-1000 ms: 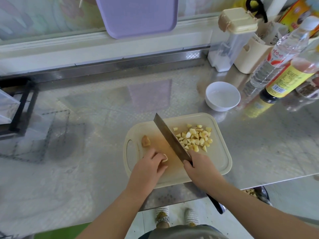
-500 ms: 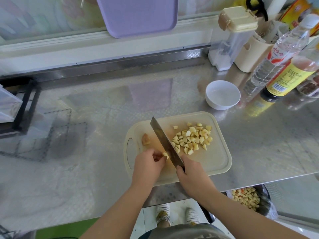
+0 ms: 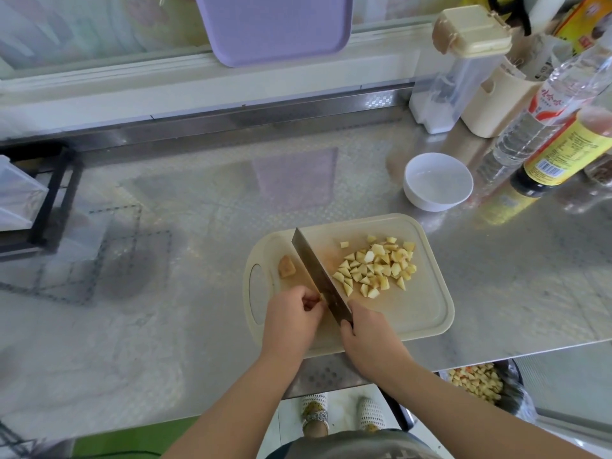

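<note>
Cutting cleanly calls for the left hand, its grip pinching the small bit on the board by the tabletop's front edge, to tuck its fingertips back from the knife, whose handle the right hand has its grip wrapped around.
</note>
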`<state>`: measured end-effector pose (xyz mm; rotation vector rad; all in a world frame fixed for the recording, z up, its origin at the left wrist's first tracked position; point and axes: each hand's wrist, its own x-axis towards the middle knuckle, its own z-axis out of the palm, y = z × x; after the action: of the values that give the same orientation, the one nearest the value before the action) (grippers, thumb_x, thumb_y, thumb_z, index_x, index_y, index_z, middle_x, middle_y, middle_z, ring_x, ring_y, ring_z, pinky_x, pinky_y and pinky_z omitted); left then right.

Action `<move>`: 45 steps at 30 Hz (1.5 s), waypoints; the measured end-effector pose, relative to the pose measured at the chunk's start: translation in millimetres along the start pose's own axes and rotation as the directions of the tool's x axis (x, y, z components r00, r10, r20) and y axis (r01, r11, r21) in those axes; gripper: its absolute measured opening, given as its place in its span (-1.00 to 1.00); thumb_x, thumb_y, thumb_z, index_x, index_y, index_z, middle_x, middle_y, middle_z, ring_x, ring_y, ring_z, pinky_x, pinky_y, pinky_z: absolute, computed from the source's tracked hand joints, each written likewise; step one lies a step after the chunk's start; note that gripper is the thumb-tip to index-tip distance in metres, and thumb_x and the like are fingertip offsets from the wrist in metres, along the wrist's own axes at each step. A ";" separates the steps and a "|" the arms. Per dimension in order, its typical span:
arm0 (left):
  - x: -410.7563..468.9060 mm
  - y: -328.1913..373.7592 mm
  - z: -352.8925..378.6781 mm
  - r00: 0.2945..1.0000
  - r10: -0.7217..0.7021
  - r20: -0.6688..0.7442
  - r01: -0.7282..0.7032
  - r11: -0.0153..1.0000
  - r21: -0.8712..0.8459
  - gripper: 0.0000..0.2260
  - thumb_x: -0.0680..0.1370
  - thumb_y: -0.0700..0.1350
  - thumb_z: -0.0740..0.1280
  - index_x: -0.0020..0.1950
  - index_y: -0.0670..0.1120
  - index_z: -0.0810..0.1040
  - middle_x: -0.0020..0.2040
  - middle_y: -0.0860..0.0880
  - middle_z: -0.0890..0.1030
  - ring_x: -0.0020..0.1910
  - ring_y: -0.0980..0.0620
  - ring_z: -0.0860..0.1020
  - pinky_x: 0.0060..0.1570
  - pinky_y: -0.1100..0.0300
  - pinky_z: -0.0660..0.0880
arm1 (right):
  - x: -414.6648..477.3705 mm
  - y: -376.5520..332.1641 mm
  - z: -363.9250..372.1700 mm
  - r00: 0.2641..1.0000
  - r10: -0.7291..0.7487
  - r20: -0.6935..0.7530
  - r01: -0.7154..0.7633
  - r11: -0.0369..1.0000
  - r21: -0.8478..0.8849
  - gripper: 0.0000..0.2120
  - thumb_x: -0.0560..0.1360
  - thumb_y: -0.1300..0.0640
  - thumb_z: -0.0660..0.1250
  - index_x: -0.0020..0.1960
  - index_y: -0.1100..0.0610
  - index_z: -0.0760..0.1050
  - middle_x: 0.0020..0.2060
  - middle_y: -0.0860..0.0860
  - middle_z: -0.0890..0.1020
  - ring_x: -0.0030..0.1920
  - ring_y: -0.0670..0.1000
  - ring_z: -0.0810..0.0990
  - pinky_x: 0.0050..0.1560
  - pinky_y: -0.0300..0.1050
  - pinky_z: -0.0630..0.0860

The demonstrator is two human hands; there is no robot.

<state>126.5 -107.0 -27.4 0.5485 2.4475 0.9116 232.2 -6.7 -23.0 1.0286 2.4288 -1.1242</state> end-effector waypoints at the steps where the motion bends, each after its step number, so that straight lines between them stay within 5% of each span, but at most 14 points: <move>1: 0.3 -0.4 -0.3 1.000 -0.001 0.000 0.001 1.000 -0.006 -0.93 0.49 -0.05 0.44 -0.08 -0.03 0.65 -0.18 0.12 0.65 -0.20 0.23 0.56 -0.28 0.51 0.37 | 2.9 -1.6 -0.4 1.000 -0.001 0.000 0.001 1.000 -0.008 -0.93 0.62 0.11 0.13 -0.01 0.06 0.37 -0.22 0.00 0.52 -0.22 0.00 0.54 -0.22 -0.08 0.47; 11: 2.7 -1.9 -3.6 0.994 0.096 0.060 -0.094 0.995 -0.037 -0.90 0.53 -0.08 0.42 0.02 0.03 0.68 -0.11 0.15 0.67 -0.13 0.24 0.59 -0.09 0.35 0.52 | 10.7 4.9 -29.0 0.996 -0.045 -0.082 0.040 0.997 -0.061 -0.87 0.62 0.11 0.16 -0.11 0.05 0.38 -0.28 0.01 0.50 -0.30 -0.02 0.49 -0.35 -0.15 0.38; 17: 4.9 -2.2 -1.2 0.986 0.168 0.012 -0.168 0.986 0.012 -0.96 0.50 -0.12 0.44 -0.08 0.00 0.66 -0.16 0.12 0.67 -0.20 0.19 0.59 -0.15 0.29 0.50 | -6.9 12.6 -27.6 0.996 -0.083 -0.033 0.079 0.991 -0.104 -0.83 0.63 0.08 0.15 -0.14 0.00 0.35 -0.33 -0.01 0.52 -0.35 -0.05 0.48 -0.37 -0.19 0.34; 22: 4.7 1.5 1.9 0.985 0.172 -0.014 -0.172 0.985 -0.002 -0.88 0.48 -0.13 0.45 -0.15 0.07 0.56 -0.27 0.19 0.59 -0.27 0.24 0.54 -0.27 0.46 0.39 | -9.4 7.6 -20.7 0.994 -0.095 -0.052 0.091 0.992 -0.083 -0.88 0.63 0.09 0.14 -0.09 0.02 0.37 -0.34 -0.03 0.50 -0.36 -0.06 0.48 -0.35 -0.17 0.38; 33: 4.1 1.0 2.7 0.985 0.169 -0.039 -0.170 0.985 -0.035 -0.82 0.47 -0.15 0.46 -0.17 0.04 0.49 -0.27 0.12 0.61 -0.29 0.17 0.55 -0.25 0.19 0.49 | -4.8 6.1 -15.9 0.994 -0.098 -0.040 0.092 0.988 -0.121 -0.92 0.62 0.08 0.13 -0.05 0.02 0.34 -0.32 -0.03 0.50 -0.30 0.02 0.51 -0.30 -0.08 0.44; 39: 4.5 -1.7 4.3 0.983 0.179 -0.042 -0.180 0.984 -0.020 -0.79 0.47 -0.16 0.45 -0.20 0.05 0.43 -0.29 0.11 0.57 -0.31 0.16 0.52 -0.32 0.26 0.40 | 3.2 5.1 -10.7 0.997 -0.069 -0.024 0.064 0.982 -0.175 -0.91 0.61 0.09 0.12 -0.08 0.01 0.31 -0.29 -0.04 0.48 -0.30 -0.01 0.50 -0.32 -0.10 0.36; 45: 5.8 -1.4 4.5 0.987 0.163 -0.019 -0.163 0.986 -0.019 -0.77 0.48 -0.12 0.44 -0.21 0.10 0.42 -0.29 0.12 0.56 -0.28 0.18 0.52 -0.32 0.30 0.42 | 13.6 -2.7 -14.3 0.999 -0.037 -0.036 0.032 0.990 -0.138 -0.87 0.61 0.10 0.12 -0.08 0.05 0.39 -0.25 -0.01 0.50 -0.23 0.03 0.53 -0.24 -0.05 0.49</move>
<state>123.9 -102.8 -32.9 0.7450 2.4337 1.0087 221.3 9.4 -19.0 0.9775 2.5236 -0.9399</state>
